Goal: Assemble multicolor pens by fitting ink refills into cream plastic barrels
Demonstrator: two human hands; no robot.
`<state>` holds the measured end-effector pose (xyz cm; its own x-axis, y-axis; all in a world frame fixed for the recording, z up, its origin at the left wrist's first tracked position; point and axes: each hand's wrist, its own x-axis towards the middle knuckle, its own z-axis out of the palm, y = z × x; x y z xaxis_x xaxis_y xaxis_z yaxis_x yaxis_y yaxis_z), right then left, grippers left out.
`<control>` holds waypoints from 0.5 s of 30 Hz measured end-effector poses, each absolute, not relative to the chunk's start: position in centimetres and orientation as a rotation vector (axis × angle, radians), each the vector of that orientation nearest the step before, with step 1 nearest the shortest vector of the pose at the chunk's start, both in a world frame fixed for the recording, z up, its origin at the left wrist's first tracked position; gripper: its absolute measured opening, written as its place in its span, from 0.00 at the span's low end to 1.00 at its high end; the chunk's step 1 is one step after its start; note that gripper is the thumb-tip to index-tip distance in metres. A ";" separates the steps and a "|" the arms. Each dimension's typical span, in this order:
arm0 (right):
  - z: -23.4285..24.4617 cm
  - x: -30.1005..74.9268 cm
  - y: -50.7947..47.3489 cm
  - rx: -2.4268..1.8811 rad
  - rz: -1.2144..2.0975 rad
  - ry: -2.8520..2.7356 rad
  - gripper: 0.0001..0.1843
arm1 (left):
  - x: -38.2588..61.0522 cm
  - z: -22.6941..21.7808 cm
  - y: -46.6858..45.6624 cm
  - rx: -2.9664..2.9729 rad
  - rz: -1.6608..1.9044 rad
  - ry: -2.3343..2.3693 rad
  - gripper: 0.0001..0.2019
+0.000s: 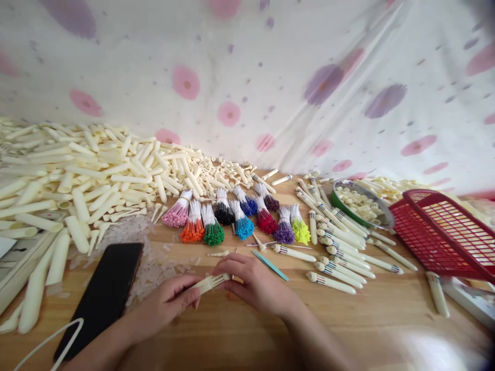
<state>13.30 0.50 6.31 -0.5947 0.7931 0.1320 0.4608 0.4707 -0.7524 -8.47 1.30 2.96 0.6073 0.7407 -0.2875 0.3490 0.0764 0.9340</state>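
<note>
My left hand [178, 299] is closed around a cream pen barrel [211, 283], whose slotted end points right. At that slotted end the fingers of my right hand [251, 281] are pinched together. A thin pale piece and a speck of orange show by those fingertips, but the fingers hide most of it. Beyond my hands stand bundles of white sticks with coloured ends, including an orange bundle [192, 226], a green bundle [212, 226] and a purple bundle [284, 229]. A small cream part [218, 254] and teal tweezers [269, 265] lie close to my right hand.
Cream tubes [96, 170] are heaped at the left. A black phone [102, 293] with a white cable lies near small clear sleeves [154, 278]. Pens with coloured sliders [340, 252] lie right, by a green-sided bowl [361, 203] of cream parts and a red basket [444, 232].
</note>
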 end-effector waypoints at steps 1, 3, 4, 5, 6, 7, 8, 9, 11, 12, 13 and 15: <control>6.5 13.4 0.5 -1.052 0.949 -2.291 0.12 | -8.4 3.1 1.2 1.552 0.355 0.956 0.16; 6.9 13.6 0.6 -1.066 0.946 -2.354 0.12 | -8.3 3.3 1.1 1.595 0.322 0.963 0.16; 7.1 13.7 0.7 -1.075 0.939 -2.376 0.12 | -8.3 3.4 1.0 1.616 0.313 0.968 0.16; 7.1 13.7 0.7 -1.083 0.929 -2.392 0.12 | -8.2 3.4 0.9 1.636 0.310 0.974 0.16; 7.2 13.7 0.7 -1.092 0.917 -2.404 0.12 | -8.2 3.4 0.8 1.656 0.313 0.980 0.16; 7.2 13.8 0.7 -1.101 0.905 -2.413 0.12 | -8.1 3.3 0.8 1.675 0.322 0.988 0.17; 7.1 13.8 0.7 -1.110 0.891 -2.419 0.11 | -8.1 3.3 0.7 1.693 0.334 0.995 0.16; 7.0 13.8 0.7 -1.119 0.879 -2.424 0.11 | -8.1 3.2 0.7 1.707 0.345 0.997 0.15; 6.8 13.9 0.7 -1.138 0.860 -2.438 0.10 | -8.0 3.2 0.7 1.723 0.361 0.992 0.14; 6.7 13.9 0.8 -1.151 0.862 -2.444 0.10 | -7.9 3.2 0.7 1.726 0.364 0.984 0.13; 6.5 14.0 0.8 -1.163 0.870 -2.447 0.09 | -7.8 3.2 0.7 1.725 0.371 0.980 0.13; 6.2 13.9 0.9 -1.191 0.888 -2.437 0.09 | -7.5 3.2 0.6 1.671 0.399 0.990 0.12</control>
<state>13.85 0.95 6.16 -0.6175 0.7864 -0.0122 0.6099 0.4690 -0.6388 -7.51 0.58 3.17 0.5943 0.7737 -0.2194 0.4046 -0.0519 0.9130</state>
